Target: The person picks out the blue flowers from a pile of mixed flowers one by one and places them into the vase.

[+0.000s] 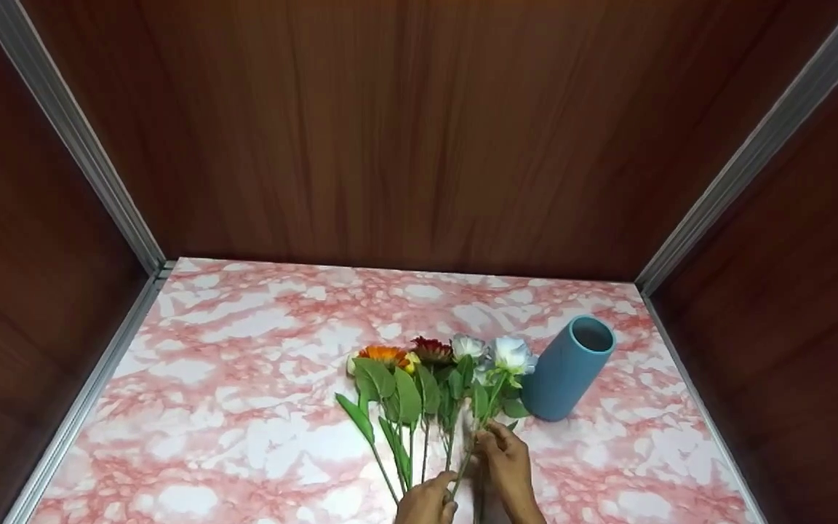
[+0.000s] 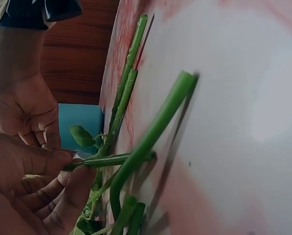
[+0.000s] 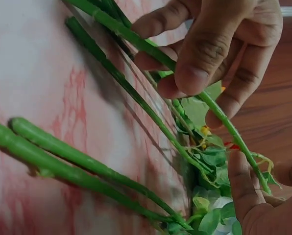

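Flower [image 1: 512,356], whitish, hand-held, pointing away, long axis slanting slightly rightward

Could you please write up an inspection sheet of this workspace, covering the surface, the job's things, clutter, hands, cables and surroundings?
Surface: table top with a red-and-white marbled pattern.
Job's things: orange flower, dark red flower and white flowers grouped with leafy stems, left of a blue vase.
Clutter: nothing seen.
Left hand: pinches a green stem near its lower end.
Right hand: holds the same stem higher up, nearer the blooms.
Cables: nothing seen.
Surroundings: brown wood-grain panels at the back and both sides, with grey metal rails at the corners.
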A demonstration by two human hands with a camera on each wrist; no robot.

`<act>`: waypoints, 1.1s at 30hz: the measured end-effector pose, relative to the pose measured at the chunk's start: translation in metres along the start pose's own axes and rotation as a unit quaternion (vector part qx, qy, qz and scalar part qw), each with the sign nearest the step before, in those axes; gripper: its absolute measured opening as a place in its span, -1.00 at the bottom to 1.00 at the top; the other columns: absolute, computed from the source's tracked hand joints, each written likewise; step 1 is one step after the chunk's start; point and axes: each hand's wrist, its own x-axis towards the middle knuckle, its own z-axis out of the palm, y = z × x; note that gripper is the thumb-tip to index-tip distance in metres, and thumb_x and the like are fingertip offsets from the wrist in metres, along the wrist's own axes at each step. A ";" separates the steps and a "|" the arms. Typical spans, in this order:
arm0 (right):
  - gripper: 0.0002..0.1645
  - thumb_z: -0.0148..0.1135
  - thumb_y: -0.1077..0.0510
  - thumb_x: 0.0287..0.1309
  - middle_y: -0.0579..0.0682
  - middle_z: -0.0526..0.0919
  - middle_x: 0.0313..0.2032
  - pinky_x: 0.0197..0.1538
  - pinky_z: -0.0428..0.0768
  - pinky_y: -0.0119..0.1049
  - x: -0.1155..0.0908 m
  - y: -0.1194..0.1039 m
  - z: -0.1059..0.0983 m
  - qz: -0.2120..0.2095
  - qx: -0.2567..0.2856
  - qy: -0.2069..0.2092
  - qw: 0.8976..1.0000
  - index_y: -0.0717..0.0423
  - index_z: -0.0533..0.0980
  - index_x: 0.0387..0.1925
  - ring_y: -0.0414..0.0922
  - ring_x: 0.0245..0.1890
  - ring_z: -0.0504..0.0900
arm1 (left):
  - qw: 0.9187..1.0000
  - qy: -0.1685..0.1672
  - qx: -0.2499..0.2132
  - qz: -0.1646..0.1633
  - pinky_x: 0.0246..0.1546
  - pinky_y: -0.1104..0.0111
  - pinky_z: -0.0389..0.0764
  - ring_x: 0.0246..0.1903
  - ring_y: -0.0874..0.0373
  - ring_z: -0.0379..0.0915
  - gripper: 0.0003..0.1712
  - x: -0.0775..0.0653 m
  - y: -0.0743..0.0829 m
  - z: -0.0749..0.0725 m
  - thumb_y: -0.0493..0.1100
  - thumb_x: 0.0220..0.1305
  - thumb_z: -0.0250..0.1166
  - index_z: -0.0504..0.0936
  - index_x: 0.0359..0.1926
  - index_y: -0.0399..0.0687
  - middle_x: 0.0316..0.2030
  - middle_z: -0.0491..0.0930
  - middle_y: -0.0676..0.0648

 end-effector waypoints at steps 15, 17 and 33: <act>-0.57 0.10 0.35 0.09 0.30 0.56 -0.27 -0.32 0.57 -0.19 0.003 -0.002 -0.003 -0.018 0.046 0.005 0.999 0.53 0.32 0.00 -0.08 -0.40 0.59 | 1.000 -0.010 0.024 -0.006 -0.62 0.41 0.38 -0.65 0.35 0.35 -0.65 0.001 0.007 -0.002 -0.29 -0.02 0.23 0.53 -0.12 -0.16 -0.64 0.45 0.15; -0.55 0.10 0.36 0.09 0.32 0.56 -0.25 -0.31 0.57 -0.20 0.003 -0.004 -0.003 -0.017 0.045 0.006 0.999 0.54 0.31 0.01 -0.05 -0.38 0.59 | 1.000 -0.006 0.028 -0.002 -0.62 0.40 0.38 -0.64 0.34 0.37 -0.66 0.001 0.008 -0.003 -0.29 -0.01 0.24 0.53 -0.12 -0.16 -0.63 0.45 0.14; -0.47 0.06 0.32 0.12 0.30 0.55 -0.20 -0.42 0.58 -0.19 0.004 -0.024 -0.009 -0.018 0.005 0.006 1.000 0.53 0.25 0.10 -0.01 -0.39 0.63 | 0.998 0.042 0.011 0.041 -0.61 0.44 0.38 -0.65 0.37 0.37 -0.67 0.001 0.015 -0.003 -0.31 -0.01 0.23 0.51 -0.13 -0.20 -0.64 0.49 0.13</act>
